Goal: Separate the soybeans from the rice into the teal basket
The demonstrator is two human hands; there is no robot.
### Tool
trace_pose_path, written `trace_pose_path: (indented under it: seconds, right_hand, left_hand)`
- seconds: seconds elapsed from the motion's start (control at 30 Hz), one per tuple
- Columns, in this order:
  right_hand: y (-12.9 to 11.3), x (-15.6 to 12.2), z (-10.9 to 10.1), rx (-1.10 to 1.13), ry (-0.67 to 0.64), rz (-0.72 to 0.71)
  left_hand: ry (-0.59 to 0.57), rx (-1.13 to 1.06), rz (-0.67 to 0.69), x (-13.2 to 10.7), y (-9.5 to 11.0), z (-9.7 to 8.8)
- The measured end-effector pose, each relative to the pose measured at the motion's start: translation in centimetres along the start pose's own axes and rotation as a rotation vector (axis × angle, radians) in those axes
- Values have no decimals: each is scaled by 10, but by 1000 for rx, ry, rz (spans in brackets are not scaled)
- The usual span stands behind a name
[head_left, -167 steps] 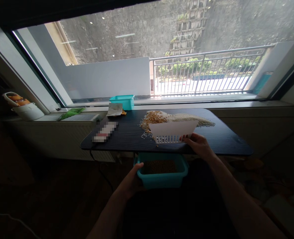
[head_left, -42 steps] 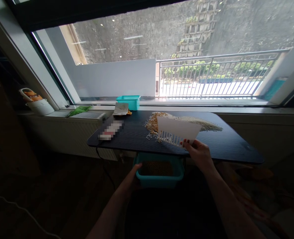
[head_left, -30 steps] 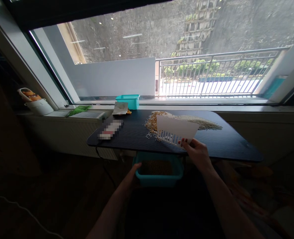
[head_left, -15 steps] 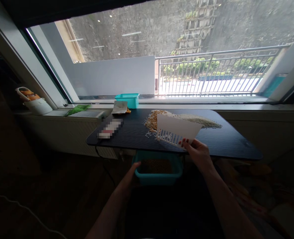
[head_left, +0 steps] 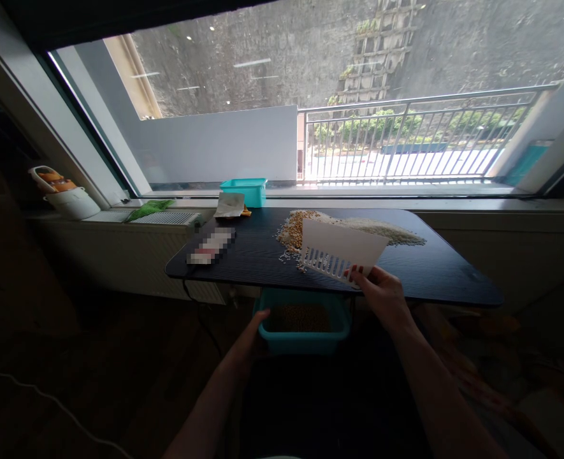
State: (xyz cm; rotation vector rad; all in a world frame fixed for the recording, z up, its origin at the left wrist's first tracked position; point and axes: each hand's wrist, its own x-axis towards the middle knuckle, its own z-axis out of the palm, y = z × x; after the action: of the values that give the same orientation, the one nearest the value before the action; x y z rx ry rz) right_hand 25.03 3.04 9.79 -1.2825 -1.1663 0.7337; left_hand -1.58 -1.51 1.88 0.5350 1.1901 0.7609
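Note:
My right hand grips the near edge of a white slotted plastic basket, tilted on the black table against a heap of yellow grains and white rice. My left hand holds the left side of a teal tub just under the table's front edge. Brown grains lie inside the tub.
A second teal tub and a pale packet stand at the table's back left, by the window sill. A blurred flat object lies on the table's left part. A white pot sits on the left ledge.
The white basket has tilted down to the left since the earliest frame and shifted slightly. The teal tub stays held under the table edge.

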Motion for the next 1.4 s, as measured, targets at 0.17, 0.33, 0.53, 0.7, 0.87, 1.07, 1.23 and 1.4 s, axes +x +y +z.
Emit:
trace_pose_path:
  seconds: [0.17, 0.33, 0.53, 0.7, 0.87, 1.07, 1.23, 1.4]
  right_hand:
    - [1, -2, -4, -3, 5, 9]
    - [-10, -4, 2, -3, -2, 37]
    - [-27, -6, 9, 4, -57, 63]
    - [-30, -1, 6, -23, 3, 28]
    - [-27, 7, 8, -75, -14, -15]
    - [-22, 9, 14, -50, -68, -29]
    - [-24, 8, 14, -16, -81, -29]
    - [-26, 6, 15, -24, -87, -13]
  left_hand:
    - [-5, -8, 0, -4, 2, 2]
    - [-18, 1, 5, -7, 3, 2]
    - [8, 8, -2, -5, 3, 1]
    - [1, -6, 22, -8, 3, 2]
    - [-17, -7, 42, -7, 1, 2]
    - [-14, 2, -2, -2, 0, -1]
    - [-17, -16, 18, -3, 0, -1]
    - [-13, -12, 24, -4, 0, -1]
